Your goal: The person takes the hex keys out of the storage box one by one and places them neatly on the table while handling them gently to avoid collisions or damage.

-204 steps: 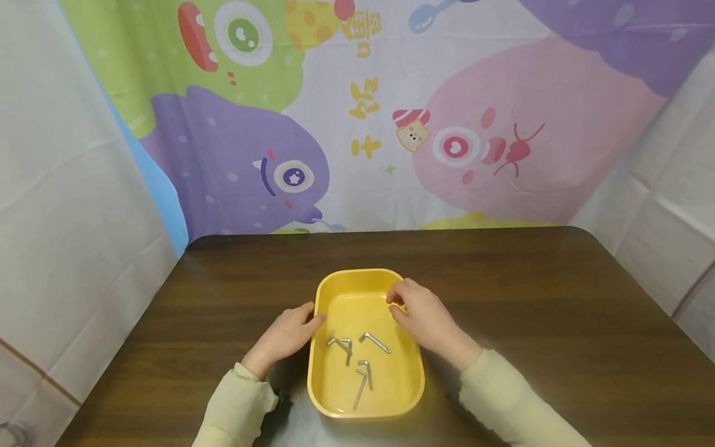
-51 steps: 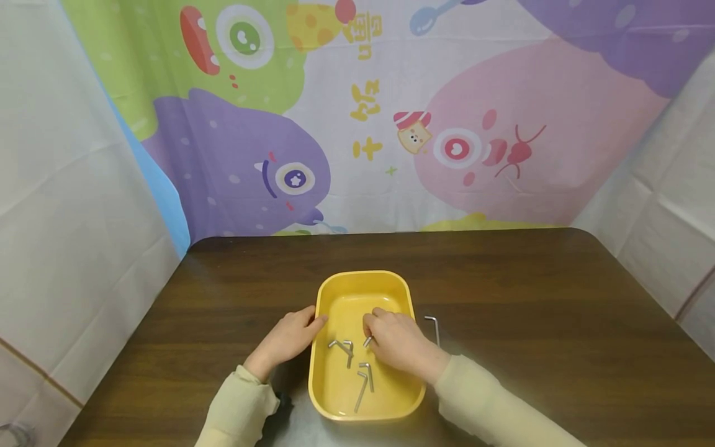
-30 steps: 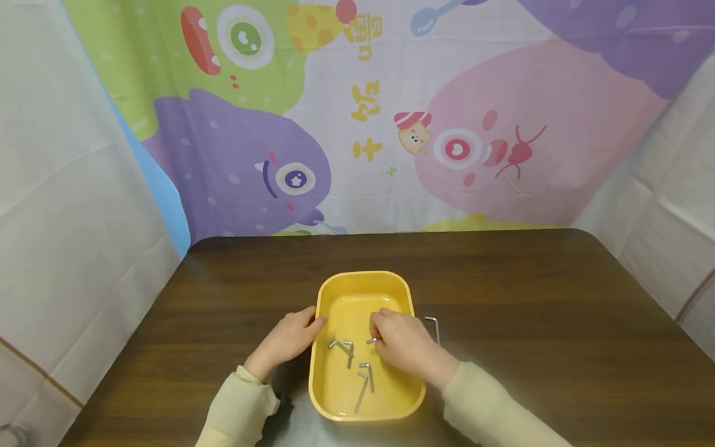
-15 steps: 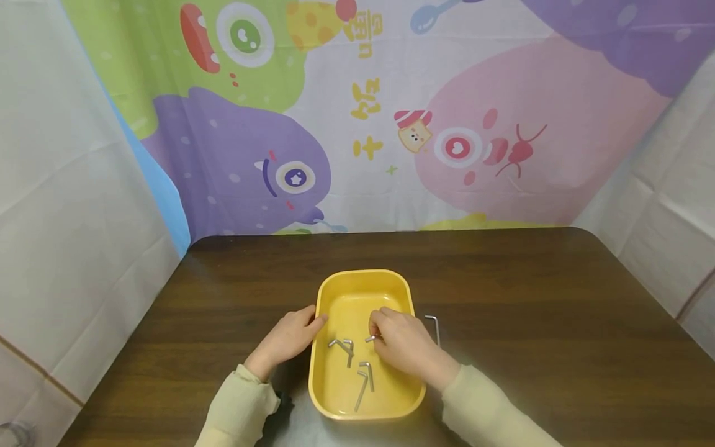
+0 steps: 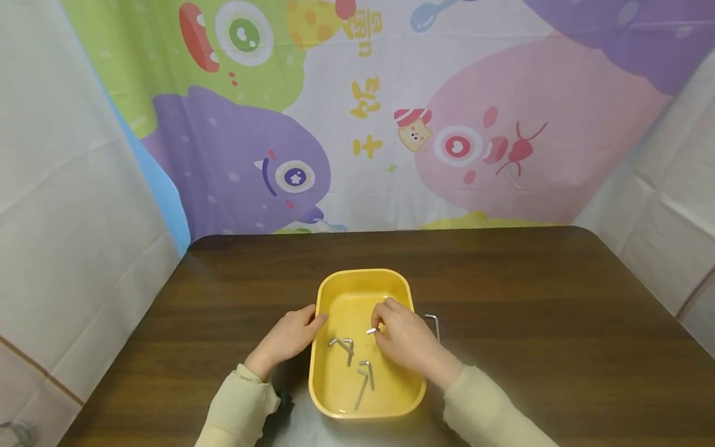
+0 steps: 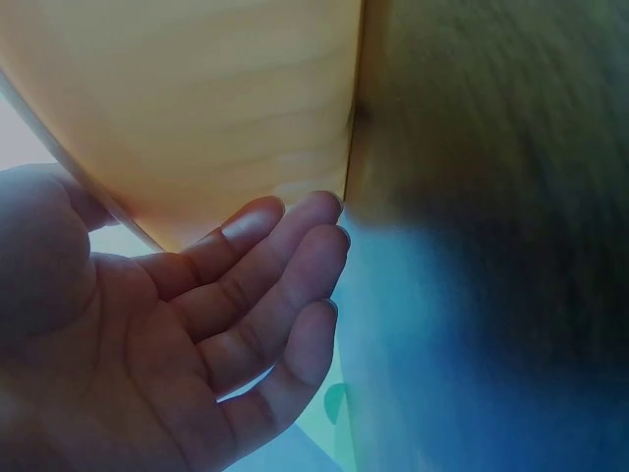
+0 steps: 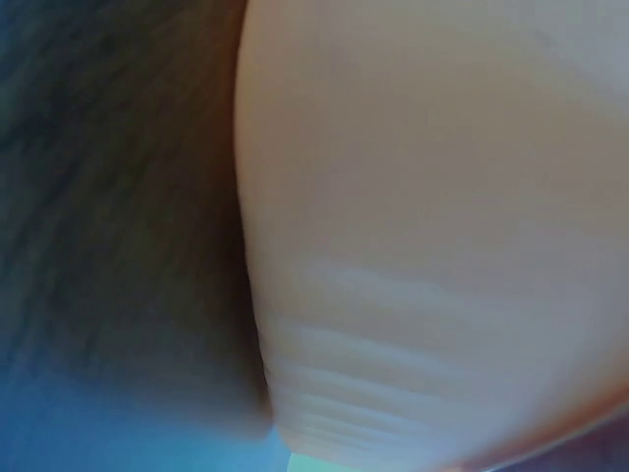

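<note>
A yellow tray stands near the front of the table. My left hand holds its left wall, thumb over the rim; in the left wrist view the curved fingers lie along the outer side. Inside the tray, my right hand pinches an L-shaped hex key, whose bright short end sticks out past the fingertips. The rest of that key is hidden. Several hex keys lie on the tray floor, among them one hex key near the front. The right wrist view shows the tray's outer wall, not the hand.
Right of the tray, a single hex key lies on the dark wooden table. A cartoon-printed cloth hangs behind the table, with pale cloth at both sides.
My right hand moved from the tray's right rim to the inside and took a hex key off the floor, now raising it slightly. A hex key beside the tray came into view. The left hand stayed put.
</note>
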`<state>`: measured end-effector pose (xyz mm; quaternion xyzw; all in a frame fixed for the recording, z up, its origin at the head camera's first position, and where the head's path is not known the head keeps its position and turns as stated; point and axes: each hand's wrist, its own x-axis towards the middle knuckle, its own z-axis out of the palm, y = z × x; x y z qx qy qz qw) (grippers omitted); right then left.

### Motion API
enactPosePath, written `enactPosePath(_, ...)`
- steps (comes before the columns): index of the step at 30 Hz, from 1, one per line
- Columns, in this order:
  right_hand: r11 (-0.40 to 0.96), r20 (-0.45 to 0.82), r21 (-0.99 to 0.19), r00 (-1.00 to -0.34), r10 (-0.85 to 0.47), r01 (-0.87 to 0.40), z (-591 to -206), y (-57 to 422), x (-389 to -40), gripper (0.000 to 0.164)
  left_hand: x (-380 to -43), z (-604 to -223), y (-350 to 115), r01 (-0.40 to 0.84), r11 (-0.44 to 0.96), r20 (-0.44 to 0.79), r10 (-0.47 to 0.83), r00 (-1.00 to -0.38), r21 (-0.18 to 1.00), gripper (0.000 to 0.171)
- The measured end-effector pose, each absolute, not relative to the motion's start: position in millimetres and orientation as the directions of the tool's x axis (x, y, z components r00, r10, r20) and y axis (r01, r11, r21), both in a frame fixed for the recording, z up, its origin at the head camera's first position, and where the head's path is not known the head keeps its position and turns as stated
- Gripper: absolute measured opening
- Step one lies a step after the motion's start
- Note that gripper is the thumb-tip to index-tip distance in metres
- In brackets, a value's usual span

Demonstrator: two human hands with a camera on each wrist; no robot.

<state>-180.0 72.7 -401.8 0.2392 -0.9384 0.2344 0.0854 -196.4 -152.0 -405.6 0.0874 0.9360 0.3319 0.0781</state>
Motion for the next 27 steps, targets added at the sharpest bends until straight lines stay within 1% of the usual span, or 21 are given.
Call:
enactPosePath(7, 0.751, 0.223, -0.484, -0.893, -0.391, -0.449, -398, 73, -181, 0.015, -197, -405, -152, 0.111, 0.763, -0.090, 0.216, -0.972, 0.637, 0.022)
enactPosePath(16, 0.689, 0.249, -0.599, -0.913, -0.324, -0.408, -389, 81, -185, 0.014, -196, -404, -152, 0.116, 0.760, -0.091, 0.225, -0.970, 0.640, 0.023)
enactPosePath(27, 0.668, 0.280, -0.632, -0.919, -0.277, -0.393, -383, 87, -188, 0.014, -197, -407, -153, 0.107, 0.754, -0.102, 0.225, -0.969, 0.648, 0.024)
